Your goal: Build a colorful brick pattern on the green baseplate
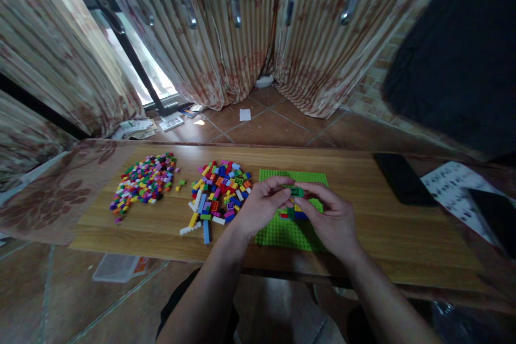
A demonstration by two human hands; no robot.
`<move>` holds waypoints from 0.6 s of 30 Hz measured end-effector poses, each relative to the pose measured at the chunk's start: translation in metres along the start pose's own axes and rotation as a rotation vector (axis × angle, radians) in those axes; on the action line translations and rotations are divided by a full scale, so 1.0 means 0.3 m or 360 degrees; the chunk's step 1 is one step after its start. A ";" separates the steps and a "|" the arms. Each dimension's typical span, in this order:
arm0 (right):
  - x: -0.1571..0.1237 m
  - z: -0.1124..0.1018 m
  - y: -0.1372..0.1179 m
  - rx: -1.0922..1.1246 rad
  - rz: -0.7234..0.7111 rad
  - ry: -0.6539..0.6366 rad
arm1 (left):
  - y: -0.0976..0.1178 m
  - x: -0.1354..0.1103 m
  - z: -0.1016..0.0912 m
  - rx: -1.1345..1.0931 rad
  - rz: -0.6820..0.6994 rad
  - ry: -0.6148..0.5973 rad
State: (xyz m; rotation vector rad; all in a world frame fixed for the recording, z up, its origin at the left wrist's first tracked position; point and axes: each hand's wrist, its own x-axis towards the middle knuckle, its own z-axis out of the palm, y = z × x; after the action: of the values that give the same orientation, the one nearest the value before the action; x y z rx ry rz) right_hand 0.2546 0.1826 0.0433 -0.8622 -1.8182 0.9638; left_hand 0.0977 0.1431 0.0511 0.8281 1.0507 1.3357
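A light green studded baseplate lies on the wooden table in front of me. Both hands hover over its middle. My left hand and my right hand meet in a pinch on a small dark green brick held just above the plate. Under the hands a few bricks, red, blue and yellow, sit on the plate. A pile of larger mixed bricks lies just left of the plate. Farther left is a pile of small mixed bricks.
A black phone lies on the table to the right, with a printed sheet and another dark object beyond it. A clear plastic box sits on the tiled floor below the table's left front. Curtains hang behind.
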 end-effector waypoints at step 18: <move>0.046 -0.166 0.076 0.0291 0.1195 -0.0340 | -0.045 0.029 -0.042 0.0819 0.0209 0.0326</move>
State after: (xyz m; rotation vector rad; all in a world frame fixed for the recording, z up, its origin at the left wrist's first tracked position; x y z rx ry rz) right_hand 0.2986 0.2178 0.0440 -1.4057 -1.5460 1.7145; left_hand 0.0900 0.1493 0.0332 1.1716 1.5611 1.2945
